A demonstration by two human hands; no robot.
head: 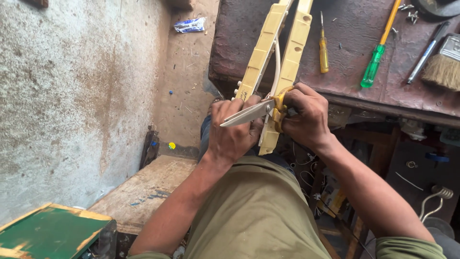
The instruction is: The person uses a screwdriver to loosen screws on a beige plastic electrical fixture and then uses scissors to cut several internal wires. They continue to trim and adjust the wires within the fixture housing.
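Hidden or unclear: the top ends of the two cream plastic strips (280, 57) run off the upper frame edge; their lower ends are partly covered by both hands. The far handle loop of the scissors (258, 111) is buried under the right hand (306, 117), so only one yellow loop shows. The white wire (277, 64) between the strips disappears behind the scissors. What lies under the workbench (268, 52) is a dark tangle, hard to make out.

Left hand (235, 132): fingers curled together, clamped round the lower end of the left strip, knuckles toward the camera. Right hand: fingers closed round the scissor handles, thumb side up. Scissor blades lie nearly together, tips pointing left across the left hand. The strips lean from the person's lap up onto the front edge of the bench.

On the bench, right of the strips: yellow-handled screwdriver (324, 52), green-handled screwdriver (376, 60) with a yellow shaft, a dark pen-like tool (426, 52), a paintbrush (443, 64) cut off at the right edge, loose screws (409, 12) at top.

Left of the person: rough plastered wall (72, 86), a crumpled wrapper (190, 25) on the dirt floor, a wooden board (148, 187), a green box (52, 232) with a worn yellow rim.

Count: strips 2, scissors 1, screwdrivers 2, brush 1.
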